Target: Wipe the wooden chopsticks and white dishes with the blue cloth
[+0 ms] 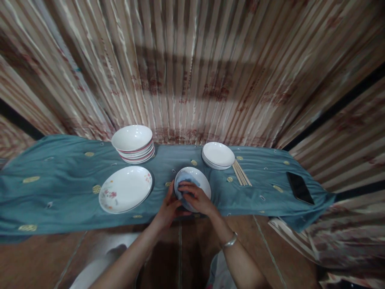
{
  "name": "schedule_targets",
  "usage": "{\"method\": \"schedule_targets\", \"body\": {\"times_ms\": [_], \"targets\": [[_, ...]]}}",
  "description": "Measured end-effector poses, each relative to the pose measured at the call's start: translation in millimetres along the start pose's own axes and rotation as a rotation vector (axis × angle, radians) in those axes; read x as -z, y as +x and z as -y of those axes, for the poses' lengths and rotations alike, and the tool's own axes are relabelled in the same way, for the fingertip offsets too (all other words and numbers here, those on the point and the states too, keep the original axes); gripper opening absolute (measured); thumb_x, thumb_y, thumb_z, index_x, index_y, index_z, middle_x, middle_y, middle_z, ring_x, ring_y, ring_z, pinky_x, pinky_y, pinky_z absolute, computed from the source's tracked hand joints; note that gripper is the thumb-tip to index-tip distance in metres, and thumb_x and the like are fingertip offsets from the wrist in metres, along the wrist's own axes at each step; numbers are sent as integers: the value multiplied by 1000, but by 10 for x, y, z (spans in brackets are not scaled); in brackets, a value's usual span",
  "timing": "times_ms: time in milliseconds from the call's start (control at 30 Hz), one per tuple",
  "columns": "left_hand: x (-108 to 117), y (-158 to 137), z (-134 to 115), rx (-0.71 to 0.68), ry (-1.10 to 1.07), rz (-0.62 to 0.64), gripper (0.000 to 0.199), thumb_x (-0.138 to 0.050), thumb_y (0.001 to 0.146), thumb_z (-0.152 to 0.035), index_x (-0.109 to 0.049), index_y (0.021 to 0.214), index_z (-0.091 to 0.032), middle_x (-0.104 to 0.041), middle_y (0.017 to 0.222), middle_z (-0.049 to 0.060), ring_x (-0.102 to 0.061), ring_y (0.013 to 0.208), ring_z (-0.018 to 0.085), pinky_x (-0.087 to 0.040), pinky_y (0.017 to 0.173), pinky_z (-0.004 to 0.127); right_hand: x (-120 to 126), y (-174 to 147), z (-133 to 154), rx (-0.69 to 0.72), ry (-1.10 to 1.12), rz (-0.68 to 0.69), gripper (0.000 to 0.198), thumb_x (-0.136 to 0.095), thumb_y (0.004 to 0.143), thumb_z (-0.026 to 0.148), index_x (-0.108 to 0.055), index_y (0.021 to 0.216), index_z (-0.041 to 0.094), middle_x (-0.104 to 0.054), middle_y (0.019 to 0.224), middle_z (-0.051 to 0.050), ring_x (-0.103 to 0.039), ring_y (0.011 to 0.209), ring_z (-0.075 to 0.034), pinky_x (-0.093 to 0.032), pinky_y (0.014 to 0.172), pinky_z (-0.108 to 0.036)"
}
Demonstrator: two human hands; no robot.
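A white bowl (pixel 205 182) is near the front edge of the cloth-covered table. My left hand (pixel 171 206) grips its left side, with the thumb along the near rim. Inside the bowl lies a bluish-grey cloth (pixel 187 176), bunched up. My right hand (pixel 195 196) reaches in from the right, its fingers bent and pressed onto this cloth. My right fingers hide part of the cloth and of the bowl's inside.
Left of the bowl lies a flowered oval plate (pixel 128 188), with stacked white bowls (pixel 132 138) behind it. Stacked small plates (pixel 218 154) and several chopsticks (pixel 241 173) sit back right. A black phone (pixel 300 187) lies far right. A curtain (pixel 192 80) hangs behind the table.
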State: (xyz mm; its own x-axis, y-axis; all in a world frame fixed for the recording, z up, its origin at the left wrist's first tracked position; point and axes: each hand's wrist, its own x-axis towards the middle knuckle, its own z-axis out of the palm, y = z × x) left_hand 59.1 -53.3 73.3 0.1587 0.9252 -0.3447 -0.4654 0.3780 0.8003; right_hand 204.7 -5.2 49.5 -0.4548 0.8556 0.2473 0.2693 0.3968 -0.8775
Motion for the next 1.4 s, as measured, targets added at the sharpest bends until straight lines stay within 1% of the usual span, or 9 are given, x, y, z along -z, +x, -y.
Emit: {"method": "schedule_targets", "body": {"times_ms": [300,400,500,667,833,967,1167,1267,1400], "targets": [[1,1,-56,29,16,43,96,-64,66,-12,-17,146,-35,-60,116,7,-62,77,18,-58,64,37,226,-194,24,-130,125,239,19,-58,73,13,-73,83,21,-69,103,-3,-64,94,-16,-48,87,-29],[34,12,-44,32,2,50,96,-63,66,-13,-16,146,-35,-59,118,7,-64,79,21,-58,64,40,306,-259,-15,-147,57,253,17,-59,70,10,-72,76,20,-70,95,-3,-64,90,-17,-48,82,-29],[65,26,-28,35,0,41,94,-64,66,-12,-20,146,-37,-58,121,8,-64,81,22,-58,65,43,391,-333,-35,-161,-123,251,16,-59,68,8,-70,71,19,-71,89,-3,-64,87,-18,-47,81,-29],[59,34,-42,32,8,33,92,-64,67,-12,-22,145,-36,-52,130,10,-62,91,25,-59,66,44,483,-417,-71,-264,-527,103,16,-57,69,9,-68,75,19,-70,88,-4,-61,89,-21,-45,83,-32],[26,33,-51,38,39,32,93,-64,68,-14,-19,145,-37,-54,126,10,-63,89,25,-59,67,46,427,-321,-173,-305,-750,-107,20,-50,72,4,-64,74,18,-66,83,-9,-56,88,-24,-44,82,-35],[1,24,-44,29,67,10,94,-65,68,-13,-18,145,-38,-54,126,9,-62,93,24,-59,70,44,380,-208,-257,-215,-728,-252,23,-44,79,5,-64,81,17,-64,96,-12,-53,94,-24,-42,91,-41],[-58,-3,-58,27,81,4,93,-68,69,-17,-18,146,-37,-55,128,8,-62,94,25,-58,73,45,291,-78,-358,-120,-652,-410,37,-40,81,8,-60,111,13,-57,117,-12,-48,108,-25,-39,99,-45],[-91,-6,-61,35,87,-16,94,-68,69,-17,-18,146,-37,-53,131,7,-61,100,25,-58,76,43,197,21,-388,-80,-618,-451,43,-40,83,11,-53,124,8,-52,126,-15,-44,117,-26,-36,103,-47],[-115,15,-32,26,64,-20,91,-67,70,-18,-20,145,-38,-51,134,6,-61,99,25,-58,75,43,27,133,-352,-53,-504,-429,47,-41,86,16,-46,131,3,-43,137,-19,-37,127,-27,-35,106,-44]]}}
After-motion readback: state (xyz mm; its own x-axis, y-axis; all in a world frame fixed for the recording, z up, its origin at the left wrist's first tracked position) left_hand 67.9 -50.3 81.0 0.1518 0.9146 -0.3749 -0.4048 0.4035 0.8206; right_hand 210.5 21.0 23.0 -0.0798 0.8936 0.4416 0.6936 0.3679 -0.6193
